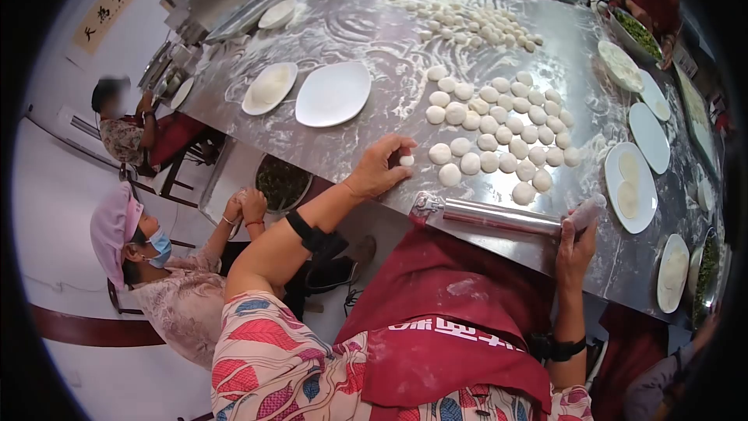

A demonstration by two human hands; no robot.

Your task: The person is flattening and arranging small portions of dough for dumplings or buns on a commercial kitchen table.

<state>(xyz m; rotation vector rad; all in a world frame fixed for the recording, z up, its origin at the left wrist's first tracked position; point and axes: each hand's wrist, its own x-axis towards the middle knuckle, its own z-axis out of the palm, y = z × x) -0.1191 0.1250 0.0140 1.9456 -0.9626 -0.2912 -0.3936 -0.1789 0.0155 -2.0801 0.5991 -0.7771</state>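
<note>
— Steel rolling pin [499, 216], is that, lying along the near table edge at lower centre?

— Yes, and the right hand [578, 240] is wrapped round its right end. The left hand [379, 168], just left of centre, pinches one small dough ball [406, 160] between fingertips, down on the floured metal table [374, 47].

— And beyond it?

— A cluster of dough pieces [499, 129] just beside that hand, mid-frame. Two white plates [333, 93] lie further left; plates with flat wrappers [629, 185] line the right edge.

— Anyone else?

— A person in a pink cap [113, 222] sits lower left, beside a bowl of green filling [282, 182].
</note>
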